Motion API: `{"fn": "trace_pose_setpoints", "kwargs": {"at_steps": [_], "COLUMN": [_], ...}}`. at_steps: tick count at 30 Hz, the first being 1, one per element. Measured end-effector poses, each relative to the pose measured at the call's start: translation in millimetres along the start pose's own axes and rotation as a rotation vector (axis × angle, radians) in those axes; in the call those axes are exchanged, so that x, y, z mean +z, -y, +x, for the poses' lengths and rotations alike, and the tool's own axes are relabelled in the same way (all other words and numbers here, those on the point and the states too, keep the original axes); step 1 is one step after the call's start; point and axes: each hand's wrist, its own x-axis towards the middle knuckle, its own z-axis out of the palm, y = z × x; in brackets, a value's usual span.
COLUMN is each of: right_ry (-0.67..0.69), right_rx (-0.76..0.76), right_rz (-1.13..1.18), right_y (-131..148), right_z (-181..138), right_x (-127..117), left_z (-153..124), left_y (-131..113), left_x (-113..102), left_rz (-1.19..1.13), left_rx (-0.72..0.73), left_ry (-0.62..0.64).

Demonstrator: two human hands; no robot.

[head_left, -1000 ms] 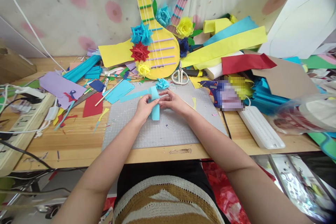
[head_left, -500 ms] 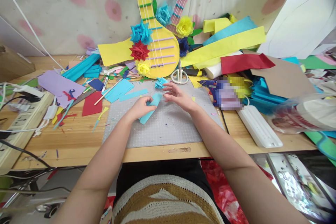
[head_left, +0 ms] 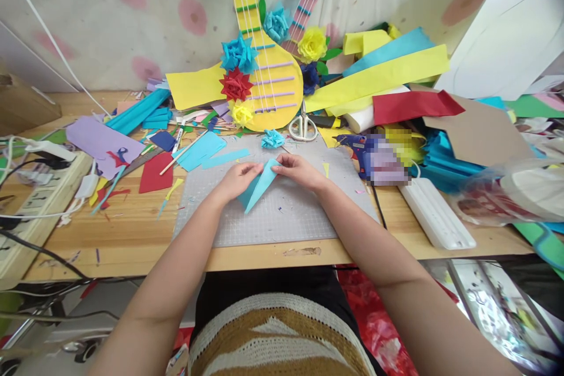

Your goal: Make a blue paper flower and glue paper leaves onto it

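Between my hands is a folded sheet of light blue paper (head_left: 261,189), raised over the grey cutting mat (head_left: 299,220) with its lower corner pointing toward me. My left hand (head_left: 240,181) pinches its left side near the top. On the right, my right hand (head_left: 297,170) pinches the upper right corner. A blue paper flower (head_left: 272,139) lies just beyond my fingers. Close behind it rest white-handled scissors (head_left: 303,127). Light blue paper pieces (head_left: 203,150) lie at the mat's far left corner.
A yellow paper guitar (head_left: 277,85) with paper flowers leans at the back. Yellow paper strips (head_left: 383,79), a blue glue gun (head_left: 359,147) and a white power strip (head_left: 436,211) lie to the right. Red paper (head_left: 155,172) and a socket strip (head_left: 39,205) are on the left.
My right hand has come down from beside the flower and taken the paper's right corner. The light blue paper has opened wider between both hands.
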Motion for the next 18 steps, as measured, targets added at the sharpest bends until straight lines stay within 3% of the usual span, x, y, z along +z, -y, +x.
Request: {"fn": "trace_pose_setpoints", "kwargs": {"at_steps": [2, 9, 13, 18], "right_ry": [-0.029, -0.174, -0.224, -0.248], "right_rx": [-0.002, 0.041, 0.048, 0.026], "right_rz": [0.004, 0.016, -0.032, -0.127], "right_y": [1, -2, -4, -6], "right_z": [0, 3, 4, 5], "right_x": [1, 2, 2, 2], "left_z": [0, -4, -6, -5], "left_y": [4, 6, -1, -2], "left_x": [-1, 3, 6, 7], "left_rz": [-0.113, -0.407, -0.457, -0.445], "left_rx": [-0.047, -0.249, -0.354, -0.369], "left_ry": [-0.055, -0.057, -0.064, -0.092]}}
